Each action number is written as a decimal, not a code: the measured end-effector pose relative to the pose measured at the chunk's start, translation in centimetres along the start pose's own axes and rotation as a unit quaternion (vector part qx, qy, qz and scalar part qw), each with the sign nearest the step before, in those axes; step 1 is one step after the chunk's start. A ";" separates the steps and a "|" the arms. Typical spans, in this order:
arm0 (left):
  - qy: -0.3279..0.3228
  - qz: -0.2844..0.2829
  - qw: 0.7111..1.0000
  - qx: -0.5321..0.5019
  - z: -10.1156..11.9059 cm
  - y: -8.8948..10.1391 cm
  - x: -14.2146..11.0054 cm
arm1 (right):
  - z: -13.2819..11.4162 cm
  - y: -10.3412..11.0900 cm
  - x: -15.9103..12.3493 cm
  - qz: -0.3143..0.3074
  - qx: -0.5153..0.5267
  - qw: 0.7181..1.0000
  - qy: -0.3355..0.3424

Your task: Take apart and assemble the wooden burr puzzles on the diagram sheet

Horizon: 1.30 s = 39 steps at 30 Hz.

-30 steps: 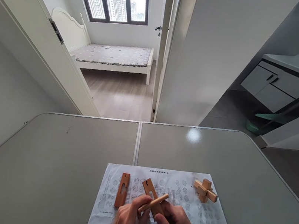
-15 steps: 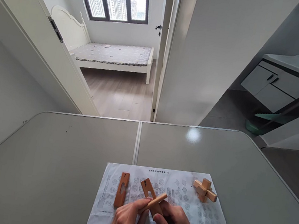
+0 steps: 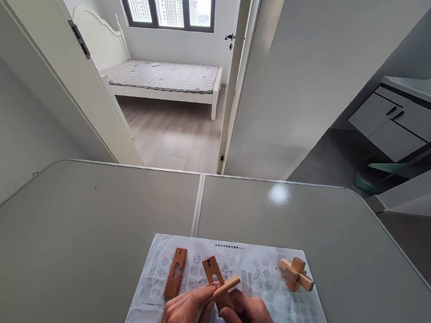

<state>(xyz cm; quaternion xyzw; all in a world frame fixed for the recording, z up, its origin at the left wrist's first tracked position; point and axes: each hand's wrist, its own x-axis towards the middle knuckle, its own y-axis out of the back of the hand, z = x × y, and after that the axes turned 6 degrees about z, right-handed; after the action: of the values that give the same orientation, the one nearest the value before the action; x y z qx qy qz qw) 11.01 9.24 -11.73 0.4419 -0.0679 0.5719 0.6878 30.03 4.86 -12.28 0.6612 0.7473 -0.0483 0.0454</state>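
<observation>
Two wooden puzzle pieces cross each other between my hands. My left hand pinches the lighter, narrow wooden piece, which slants up to the right. The flat wooden piece marked 3 runs beneath it, its slot partly showing, and my right hand grips its lower end. Whether the narrow piece passes through the slot is hard to tell. Left of my hands lies another flat slotted piece marked 1, untouched. Fingers hide the lower ends of both held pieces.
A printed sheet with small diagrams lies under the hands on a grey table. An assembled wooden cross puzzle stands at its upper right. Beyond the table's far edge are a doorway, a bed and a white cabinet.
The two crossed pieces have shifted and turned very slightly in my hands. Both hands keep their grips, and the other pieces stay where they were.
</observation>
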 end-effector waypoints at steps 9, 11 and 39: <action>0.000 -0.008 1.000 -0.018 0.4 0.4 0.7 | 0.1 0.1 -0.1 -0.006 0.012 1.000 0.002; -0.005 -0.011 1.000 -0.018 0.3 0.4 0.7 | 0.1 0.1 -0.2 -0.007 0.017 1.000 -0.001; 0.122 -0.058 0.933 0.335 -4.4 4.7 2.4 | -0.1 0.8 -0.1 0.109 0.080 0.990 -0.048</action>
<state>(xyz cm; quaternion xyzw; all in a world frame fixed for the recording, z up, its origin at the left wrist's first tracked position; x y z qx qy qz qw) 6.05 13.81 -10.48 0.5763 0.2376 0.5703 0.5349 30.79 4.91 -12.13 0.7371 0.6615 -0.1342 0.0336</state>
